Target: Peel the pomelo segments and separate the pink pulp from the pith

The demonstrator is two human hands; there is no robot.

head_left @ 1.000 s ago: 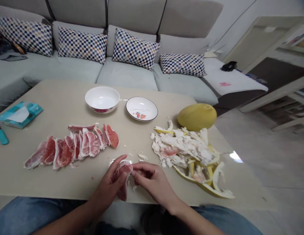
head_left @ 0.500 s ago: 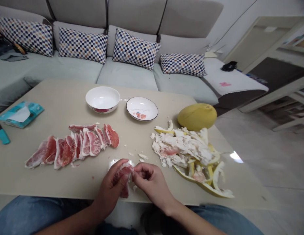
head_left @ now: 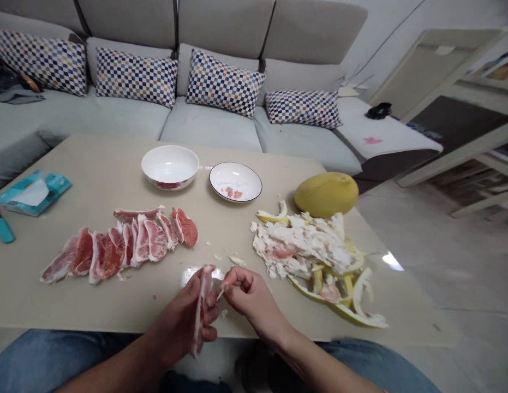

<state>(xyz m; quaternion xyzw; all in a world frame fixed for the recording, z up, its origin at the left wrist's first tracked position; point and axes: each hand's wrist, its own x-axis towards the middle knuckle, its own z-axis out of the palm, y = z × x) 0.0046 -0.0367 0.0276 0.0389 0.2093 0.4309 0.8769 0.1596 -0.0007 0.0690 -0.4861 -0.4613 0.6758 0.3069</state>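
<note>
My left hand (head_left: 182, 319) is closed around a pomelo segment (head_left: 201, 311), held upright with its thin pale edge facing me. Just to the right, my right hand (head_left: 249, 300) pinches a small strip of pale membrane (head_left: 221, 292) between thumb and forefinger. Behind the hands, a small white object (head_left: 190, 274) lies flat on the table, partly covered. To the left is a row of pink pomelo segments (head_left: 149, 240) with white skin on them. On the right sits a heap of white pith scraps (head_left: 303, 243) over yellow peel (head_left: 352, 316).
A white bowl (head_left: 171, 164) and a dark-rimmed plate (head_left: 241, 177) with pink fruit bits stand toward the back. A whole pomelo (head_left: 327, 194) is behind the scraps. At the far left are a tissue pack (head_left: 35, 194) and a teal-handled knife (head_left: 3, 230).
The left hand has turned the segment so its edge faces me. My right hand has pulled slightly away from it, with a membrane strip now visible in the fingers.
</note>
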